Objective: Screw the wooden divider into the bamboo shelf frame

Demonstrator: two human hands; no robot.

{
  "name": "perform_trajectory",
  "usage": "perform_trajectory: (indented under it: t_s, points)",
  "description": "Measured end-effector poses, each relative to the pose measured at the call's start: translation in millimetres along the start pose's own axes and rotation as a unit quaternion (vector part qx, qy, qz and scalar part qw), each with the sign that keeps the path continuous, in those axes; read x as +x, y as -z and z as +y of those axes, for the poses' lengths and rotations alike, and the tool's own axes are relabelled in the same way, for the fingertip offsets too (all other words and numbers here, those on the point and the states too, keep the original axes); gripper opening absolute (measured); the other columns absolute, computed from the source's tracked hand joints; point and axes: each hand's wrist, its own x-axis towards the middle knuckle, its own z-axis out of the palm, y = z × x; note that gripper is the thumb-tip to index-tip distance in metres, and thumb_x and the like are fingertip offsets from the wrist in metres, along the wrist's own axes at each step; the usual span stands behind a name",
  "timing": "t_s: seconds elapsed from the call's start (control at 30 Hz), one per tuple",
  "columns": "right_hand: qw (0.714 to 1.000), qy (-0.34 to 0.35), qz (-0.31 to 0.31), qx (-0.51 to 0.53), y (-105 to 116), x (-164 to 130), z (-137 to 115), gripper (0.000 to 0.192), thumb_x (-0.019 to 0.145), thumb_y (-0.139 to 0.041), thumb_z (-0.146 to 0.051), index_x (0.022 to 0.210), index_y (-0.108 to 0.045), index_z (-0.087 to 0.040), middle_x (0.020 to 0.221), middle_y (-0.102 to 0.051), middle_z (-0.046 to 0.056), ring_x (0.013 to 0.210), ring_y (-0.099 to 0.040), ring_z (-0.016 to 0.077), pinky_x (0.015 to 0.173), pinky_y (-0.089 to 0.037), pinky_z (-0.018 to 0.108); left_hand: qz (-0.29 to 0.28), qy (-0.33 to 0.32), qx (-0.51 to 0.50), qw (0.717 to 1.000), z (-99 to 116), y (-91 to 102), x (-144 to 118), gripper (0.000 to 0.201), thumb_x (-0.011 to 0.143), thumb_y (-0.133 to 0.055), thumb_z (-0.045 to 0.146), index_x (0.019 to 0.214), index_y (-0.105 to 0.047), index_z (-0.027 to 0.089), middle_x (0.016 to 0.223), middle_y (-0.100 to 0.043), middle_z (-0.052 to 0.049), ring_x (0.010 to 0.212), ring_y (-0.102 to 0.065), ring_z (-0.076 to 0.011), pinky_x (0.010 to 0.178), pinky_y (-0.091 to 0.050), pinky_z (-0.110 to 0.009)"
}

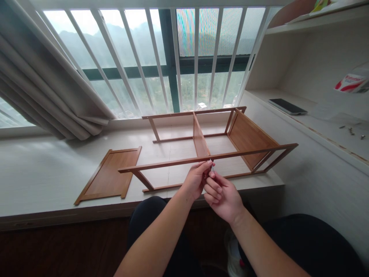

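Note:
A wooden shelf frame lies on its side on the white window ledge, with a middle panel and an end panel set in it. My left hand is closed in a pinch at the near rail, by the middle panel's joint; what its fingertips hold is hidden. Just below that rail, my right hand is closed, its thumb and forefinger around a thin metal piece, too small to tell whether screw or key. A loose wooden panel lies flat to the left.
On the white shelf at right are a dark flat device, several small metal fasteners and a clear plastic bag with a red-and-white label. Barred windows stand behind the ledge. A grey curtain hangs at left.

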Motion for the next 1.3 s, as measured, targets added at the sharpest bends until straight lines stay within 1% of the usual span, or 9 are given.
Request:
perform_trajectory:
  t_s: [0.1, 0.23, 0.47, 0.53, 0.63, 0.73, 0.8, 1.13, 1.3]
  points:
    - [0.999, -0.016, -0.012, 0.045, 1, 1, 0, 0.016, 0.096, -0.047, -0.024, 0.083, -0.055, -0.018, 0.049, -0.028, -0.01, 0.04, -0.016, 0.0067, 0.037, -0.02, 0.017, 0.006, -0.008, 0.014, 1.0, 1, 0.1, -1, 0.036, 0.067, -0.081, 0.043, 0.084, -0.071, 0.013, 0.056, -0.054, 0.002, 0.05, -0.053, -0.0097, 0.051, -0.039, -0.021]
    - [1.0, -0.007, -0.007, 0.028, 0, 2, -1, 0.019, 0.096, -0.047, -0.028, 0.082, -0.055, -0.018, 0.048, -0.029, -0.009, 0.04, -0.016, 0.0069, 0.037, -0.02, 0.018, -0.015, -0.013, 0.021, 1.0, 0, 1.2, 0, 0.035, 0.068, -0.08, 0.043, 0.083, -0.07, 0.013, 0.06, -0.058, 0.0, 0.053, -0.055, -0.0102, 0.053, -0.041, -0.022]
    - [0.987, 0.068, 0.051, -0.137, 5, -1, -1, 0.029, 0.095, -0.048, -0.044, 0.079, -0.055, -0.02, 0.045, -0.037, -0.008, 0.038, -0.024, 0.0072, 0.038, -0.02, 0.019, -0.053, -0.038, 0.03, 0.997, -5, 5.1, 2, 0.032, 0.073, -0.077, 0.04, 0.088, -0.072, 0.012, 0.059, -0.053, 0.002, 0.054, -0.051, -0.0087, 0.052, -0.037, -0.02]
    - [0.962, 0.127, 0.085, -0.224, 8, -2, -1, 0.03, 0.093, -0.051, -0.046, 0.079, -0.055, -0.02, 0.046, -0.041, -0.007, 0.038, -0.028, 0.0074, 0.039, -0.021, 0.02, -0.052, -0.048, 0.026, 0.997, -5, 6.1, 3, 0.031, 0.073, -0.077, 0.038, 0.089, -0.072, 0.012, 0.058, -0.047, 0.004, 0.055, -0.049, -0.0082, 0.052, -0.036, -0.02]
    - [0.9, 0.209, 0.123, -0.361, 12, -2, -3, 0.03, 0.092, -0.055, -0.046, 0.079, -0.057, -0.019, 0.046, -0.042, -0.007, 0.04, -0.031, 0.0073, 0.04, -0.022, 0.02, -0.053, -0.049, 0.018, 0.997, -5, 6.3, 4, 0.031, 0.073, -0.077, 0.038, 0.09, -0.073, 0.012, 0.059, -0.041, 0.005, 0.056, -0.045, -0.0078, 0.055, -0.038, -0.02]
    - [0.841, 0.246, 0.139, -0.462, 13, -2, -4, 0.032, 0.091, -0.058, -0.047, 0.077, -0.057, -0.018, 0.047, -0.04, -0.008, 0.043, -0.031, 0.0072, 0.042, -0.024, 0.02, -0.056, -0.048, 0.013, 0.997, -5, 5.7, 4, 0.031, 0.073, -0.077, 0.038, 0.09, -0.073, 0.012, 0.06, -0.04, 0.005, 0.057, -0.043, -0.0076, 0.055, -0.039, -0.021]
    - [0.814, 0.26, 0.144, -0.5, 12, -2, -5, 0.032, 0.09, -0.059, -0.046, 0.076, -0.056, -0.018, 0.049, -0.04, -0.008, 0.045, -0.031, 0.0073, 0.044, -0.025, 0.021, -0.052, -0.042, 0.008, 0.998, -4, 5.2, 5, 0.032, 0.071, -0.078, 0.038, 0.089, -0.074, 0.012, 0.061, -0.04, 0.005, 0.057, -0.043, -0.0079, 0.057, -0.04, -0.022]
    - [0.734, 0.297, 0.17, -0.587, 8, -3, -2, 0.03, 0.092, -0.056, -0.044, 0.075, -0.057, -0.019, 0.057, -0.045, -0.005, 0.051, -0.036, 0.0094, 0.049, -0.03, 0.023, -0.035, -0.017, -0.008, 0.999, 0, 4.1, 3, 0.032, 0.069, -0.08, 0.038, 0.087, -0.074, 0.012, 0.059, -0.043, 0.005, 0.056, -0.046, -0.0089, 0.058, -0.043, -0.024]
    - [0.698, 0.316, 0.18, -0.617, 0, -5, -6, 0.027, 0.092, -0.056, -0.041, 0.076, -0.06, -0.02, 0.056, -0.048, -0.004, 0.051, -0.04, 0.0107, 0.05, -0.031, 0.024, -0.056, 0.014, -0.035, 0.998, 0, 6.7, 4, 0.029, 0.069, -0.08, 0.036, 0.085, -0.072, 0.013, 0.058, -0.047, 0.004, 0.058, -0.05, -0.0104, 0.059, -0.045, -0.024]
